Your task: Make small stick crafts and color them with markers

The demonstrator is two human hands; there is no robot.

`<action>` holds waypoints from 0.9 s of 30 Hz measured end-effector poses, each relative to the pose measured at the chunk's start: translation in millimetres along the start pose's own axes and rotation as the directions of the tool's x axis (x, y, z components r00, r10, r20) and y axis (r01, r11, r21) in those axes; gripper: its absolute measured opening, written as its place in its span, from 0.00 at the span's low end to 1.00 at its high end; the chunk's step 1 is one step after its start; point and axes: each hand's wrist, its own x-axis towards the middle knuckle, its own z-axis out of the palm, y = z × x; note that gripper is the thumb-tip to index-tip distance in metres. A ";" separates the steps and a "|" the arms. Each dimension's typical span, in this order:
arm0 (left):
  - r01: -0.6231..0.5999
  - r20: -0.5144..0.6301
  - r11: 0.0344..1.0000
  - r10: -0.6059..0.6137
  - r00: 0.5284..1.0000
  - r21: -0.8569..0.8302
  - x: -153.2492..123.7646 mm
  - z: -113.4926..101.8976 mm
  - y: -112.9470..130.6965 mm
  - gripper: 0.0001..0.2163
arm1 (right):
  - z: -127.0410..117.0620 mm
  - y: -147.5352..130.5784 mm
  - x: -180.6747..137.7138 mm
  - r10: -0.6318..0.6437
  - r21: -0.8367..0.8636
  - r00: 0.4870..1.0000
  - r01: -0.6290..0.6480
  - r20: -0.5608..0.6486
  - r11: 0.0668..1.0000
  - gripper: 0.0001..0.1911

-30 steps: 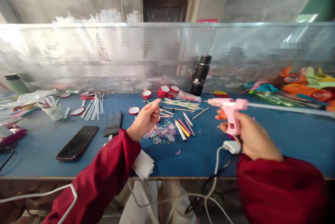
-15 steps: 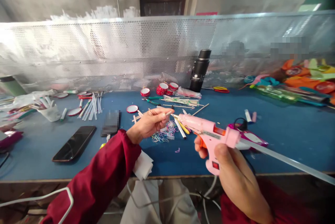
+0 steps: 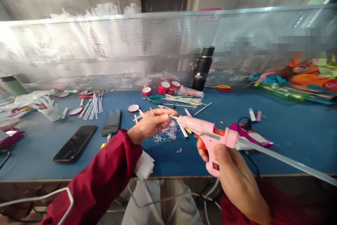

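My right hand (image 3: 237,179) is wrapped round the grip of a pink hot glue gun (image 3: 200,128), fingers by its orange trigger. A long translucent glue stick (image 3: 286,161) sticks out of the gun's back end. My left hand (image 3: 154,123) pinches a small, thin whitish piece (image 3: 172,114) between thumb and forefinger; its exact kind is too small to make out. The gun's metal nozzle is at the tip of this piece, and I cannot tell whether they touch. Beneath both lie tangled pastel strings (image 3: 165,133) and a white marker (image 3: 182,129).
On the blue table (image 3: 168,161) lie a phone (image 3: 75,143), folded white tissue (image 3: 144,165) and a magenta device (image 3: 252,136). Farther back are thin sticks (image 3: 184,100), red-rimmed round tins (image 3: 165,86) and a black flask (image 3: 203,68). A perforated metal screen (image 3: 118,49) borders the back.
The glue gun has shifted slightly left, bringing its nozzle closer to the piece in my left hand. My left hand stays nearly in place; the camera view has shifted slightly.
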 end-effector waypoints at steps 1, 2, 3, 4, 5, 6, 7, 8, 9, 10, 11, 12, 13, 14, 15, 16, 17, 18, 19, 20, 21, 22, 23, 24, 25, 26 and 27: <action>0.000 0.000 1.000 0.000 1.000 0.004 0.1 0.0 0.1 0.22 | -0.5 2.8 -0.4 0.002 -0.004 1.000 -0.002 0.005 1.000 0.27; 0.000 0.001 1.000 0.000 1.000 0.007 0.1 0.0 0.2 0.22 | -1.0 5.4 -0.8 0.002 -0.008 1.000 -0.002 0.008 1.000 0.27; -0.001 0.005 1.000 0.001 1.000 0.008 0.0 0.1 0.4 0.22 | -1.3 7.4 -1.3 0.006 -0.010 1.000 -0.006 0.013 1.000 0.27; -0.002 0.010 1.000 0.002 1.000 0.009 -0.1 0.3 0.6 0.22 | -1.5 8.7 -1.6 0.013 -0.009 1.000 -0.013 0.016 1.000 0.27; -0.002 0.016 1.000 0.002 1.000 0.009 -0.2 0.4 0.7 0.22 | -1.5 9.3 -1.8 0.022 -0.004 1.000 -0.021 0.021 1.000 0.27; -0.001 0.019 1.000 0.001 1.000 0.008 -0.2 0.5 0.8 0.22 | -1.3 9.2 -1.9 0.031 0.001 0.999 -0.031 0.026 1.000 0.26; -0.001 0.019 1.000 0.001 1.000 0.008 -0.2 0.6 0.8 0.22 | -1.2 8.7 -1.8 0.041 0.004 0.999 -0.041 0.029 0.999 0.26; -0.002 0.018 1.000 0.002 1.000 0.008 -0.2 0.6 0.7 0.22 | -1.0 8.1 -1.7 0.047 0.002 0.998 -0.047 0.030 0.999 0.26; -0.004 0.016 1.000 0.004 1.000 0.009 -0.1 0.5 0.5 0.22 | -1.0 7.5 -1.4 0.047 -0.003 0.998 -0.047 0.029 0.999 0.26; -0.008 0.014 1.000 0.008 1.000 0.011 0.1 0.3 0.2 0.22 | -1.2 7.3 -1.1 0.042 -0.011 0.999 -0.042 0.026 0.999 0.26; -0.013 0.014 1.000 0.013 1.000 0.013 0.2 0.1 -0.1 0.22 | -1.5 7.4 -0.8 0.036 -0.018 0.999 -0.036 0.023 0.999 0.25; -0.019 0.015 1.000 0.018 1.000 0.014 0.4 -0.3 -0.5 0.22 | -1.9 7.9 -0.6 0.031 -0.022 0.999 -0.031 0.022 0.999 0.25; -0.022 0.016 1.000 0.021 1.000 0.015 0.5 -0.8 -0.8 0.21 | -2.4 8.7 -0.4 0.028 -0.023 0.999 -0.027 0.023 0.999 0.24; -0.021 0.017 1.000 0.021 1.000 0.014 0.5 -1.2 -1.1 0.21 | -2.9 9.6 -0.2 0.027 -0.023 0.999 -0.027 0.025 0.999 0.24; -0.019 0.018 1.000 0.019 1.000 0.013 0.5 -1.6 -1.3 0.21 | -3.4 10.4 -0.1 0.028 -0.024 0.999 -0.027 0.027 0.999 0.24; -0.016 0.020 1.000 0.015 1.000 0.010 0.5 -1.8 -1.3 0.21 | -3.7 11.0 0.0 0.028 -0.025 0.999 -0.027 0.029 0.999 0.24; -0.014 0.020 1.000 0.014 1.000 0.007 0.5 -1.7 -1.2 0.21 | -3.9 11.4 0.0 0.026 -0.028 0.999 -0.025 0.029 0.999 0.25; -0.012 0.020 1.000 0.012 1.000 0.003 0.5 -1.4 -0.9 0.21 | -4.0 11.6 0.1 0.024 -0.031 0.999 -0.023 0.027 0.999 0.25; -0.012 0.019 1.000 0.012 1.000 0.000 0.4 -0.8 -0.6 0.21 | -4.0 11.5 0.1 0.022 -0.032 0.999 -0.021 0.024 0.999 0.25; -0.011 0.016 1.000 0.011 1.000 -0.004 0.3 -0.1 -0.1 0.21 | -3.9 11.2 0.2 0.022 -0.031 1.000 -0.021 0.022 0.999 0.25; -0.011 0.013 1.000 0.011 1.000 -0.008 0.3 0.7 0.3 0.21 | -3.8 10.6 0.4 0.023 -0.027 1.000 -0.022 0.019 0.999 0.25; -0.010 0.012 1.000 0.011 1.000 -0.012 0.2 1.6 0.7 0.21 | -3.6 10.0 0.5 0.024 -0.022 1.000 -0.024 0.018 0.999 0.25; -0.010 0.011 1.000 0.010 1.000 -0.015 0.1 2.3 1.1 0.21 | -3.5 9.2 0.8 0.026 -0.015 1.000 -0.026 0.015 1.000 0.25; -0.009 0.011 1.000 0.009 1.000 -0.018 0.0 2.9 1.4 0.21 | -3.4 8.5 1.0 0.028 -0.010 1.000 -0.028 0.014 1.000 0.25; -0.009 0.011 1.000 0.009 1.000 -0.018 0.0 3.3 1.6 0.21 | -3.4 7.8 1.3 0.030 -0.006 0.999 -0.030 0.013 1.000 0.26; -0.009 0.011 1.000 0.009 1.000 -0.016 0.0 3.5 1.7 0.21 | -3.5 7.4 1.7 0.029 -0.007 1.000 -0.029 0.011 1.000 0.26; -0.008 0.011 1.000 0.008 1.000 -0.012 0.0 3.5 1.7 0.22 | -3.6 7.1 2.1 0.025 -0.011 1.000 -0.025 0.007 1.000 0.26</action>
